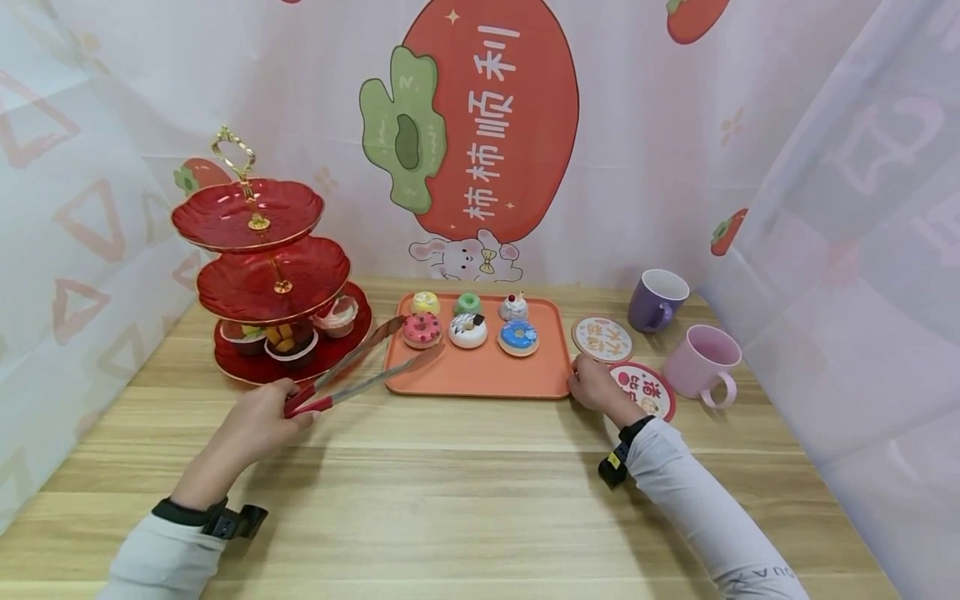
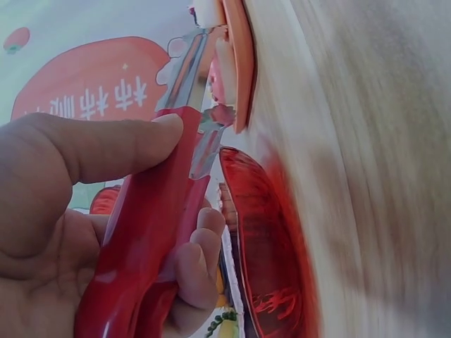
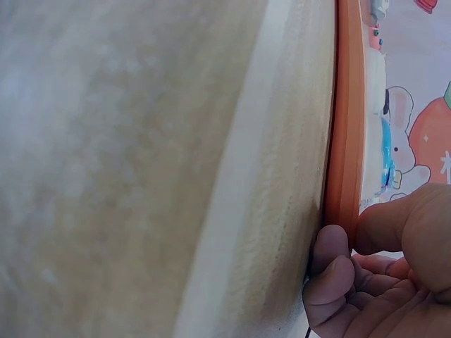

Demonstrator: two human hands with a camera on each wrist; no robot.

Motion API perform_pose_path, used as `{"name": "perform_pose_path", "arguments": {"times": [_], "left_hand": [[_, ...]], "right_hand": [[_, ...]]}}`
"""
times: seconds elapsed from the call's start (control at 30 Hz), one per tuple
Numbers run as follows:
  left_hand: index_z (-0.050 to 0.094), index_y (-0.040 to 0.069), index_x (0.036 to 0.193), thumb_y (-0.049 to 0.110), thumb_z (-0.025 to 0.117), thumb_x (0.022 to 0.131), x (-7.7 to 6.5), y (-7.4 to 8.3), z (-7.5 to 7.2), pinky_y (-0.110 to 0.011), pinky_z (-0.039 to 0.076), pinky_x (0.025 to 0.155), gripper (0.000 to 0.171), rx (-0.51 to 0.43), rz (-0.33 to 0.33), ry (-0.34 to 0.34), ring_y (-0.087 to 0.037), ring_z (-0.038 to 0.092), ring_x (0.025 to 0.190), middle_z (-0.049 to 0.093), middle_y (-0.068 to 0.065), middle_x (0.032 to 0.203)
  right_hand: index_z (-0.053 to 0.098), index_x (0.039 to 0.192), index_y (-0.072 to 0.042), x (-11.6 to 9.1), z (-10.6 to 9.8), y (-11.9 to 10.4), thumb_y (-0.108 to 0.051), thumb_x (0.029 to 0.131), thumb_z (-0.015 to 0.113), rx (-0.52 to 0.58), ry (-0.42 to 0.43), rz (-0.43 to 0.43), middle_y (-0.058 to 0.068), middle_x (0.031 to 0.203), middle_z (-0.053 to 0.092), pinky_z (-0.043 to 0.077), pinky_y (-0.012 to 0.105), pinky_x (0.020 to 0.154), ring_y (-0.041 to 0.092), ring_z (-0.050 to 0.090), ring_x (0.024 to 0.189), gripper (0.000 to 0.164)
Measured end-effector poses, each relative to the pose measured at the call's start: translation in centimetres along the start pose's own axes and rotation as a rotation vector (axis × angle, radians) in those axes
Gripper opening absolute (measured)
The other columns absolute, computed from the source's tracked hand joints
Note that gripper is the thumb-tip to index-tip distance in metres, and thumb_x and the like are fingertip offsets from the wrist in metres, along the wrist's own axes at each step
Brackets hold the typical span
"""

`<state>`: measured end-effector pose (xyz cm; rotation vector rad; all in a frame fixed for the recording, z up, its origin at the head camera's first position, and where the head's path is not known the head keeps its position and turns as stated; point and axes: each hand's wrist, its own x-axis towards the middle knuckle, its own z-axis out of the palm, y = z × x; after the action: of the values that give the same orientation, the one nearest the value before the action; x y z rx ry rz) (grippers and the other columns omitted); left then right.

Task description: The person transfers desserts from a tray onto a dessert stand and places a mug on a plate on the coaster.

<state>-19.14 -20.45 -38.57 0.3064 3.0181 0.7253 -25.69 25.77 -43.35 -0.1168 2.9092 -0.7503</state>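
My left hand (image 1: 258,425) grips red-handled metal tongs (image 2: 151,225), thumb on one handle and fingers around the other. The tongs' arms are spread, reaching over the left edge of an orange tray (image 1: 480,375), one tip on each side of a pink doughnut (image 1: 422,330). Beside it in the front row lie a white doughnut (image 1: 468,331) with dark drizzle and a blue doughnut (image 1: 518,336). My right hand (image 1: 596,385) pinches the tray's front right corner between thumb and fingers, as the right wrist view shows.
A red three-tier stand (image 1: 273,279) on the left carries cupcakes on its bottom tier. Small yellow, green and cherry-topped cakes (image 1: 514,307) line the tray's back. Rightward are two round coasters (image 1: 602,338), a purple mug (image 1: 657,301) and a pink mug (image 1: 701,362).
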Motion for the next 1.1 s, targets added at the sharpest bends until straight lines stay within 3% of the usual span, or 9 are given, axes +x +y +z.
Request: {"name": "perform_pose_path", "arguments": {"times": [0.57, 1.1], "left_hand": [[0.056, -0.007, 0.092, 0.013, 0.068, 0.079, 1.2, 0.0, 0.9, -0.033, 0.034, 0.054, 0.026, -0.006, 0.020, 0.035, -0.023, 0.046, 0.063, 0.050, -0.008, 0.070], [0.055, -0.007, 0.091, 0.008, 0.069, 0.079, 1.5, -0.1, 1.1, -0.044, 0.041, 0.061, 0.024, 0.062, 0.076, 0.094, -0.029, 0.051, 0.067, 0.055, -0.015, 0.076]], "right_hand": [[0.053, 0.095, 0.006, 0.0, 0.1, 0.0, -0.003, 0.091, 0.049, 0.012, -0.010, 0.009, 0.011, 0.074, 0.051, 0.039, 0.031, 0.055, 0.021, 0.050, 0.062, 0.011], [0.052, 0.094, 0.006, -0.1, -0.1, 0.0, -0.003, 0.091, 0.049, -0.002, -0.002, -0.006, 0.010, 0.073, 0.050, 0.039, 0.031, 0.055, 0.021, 0.049, 0.061, 0.010]]}}
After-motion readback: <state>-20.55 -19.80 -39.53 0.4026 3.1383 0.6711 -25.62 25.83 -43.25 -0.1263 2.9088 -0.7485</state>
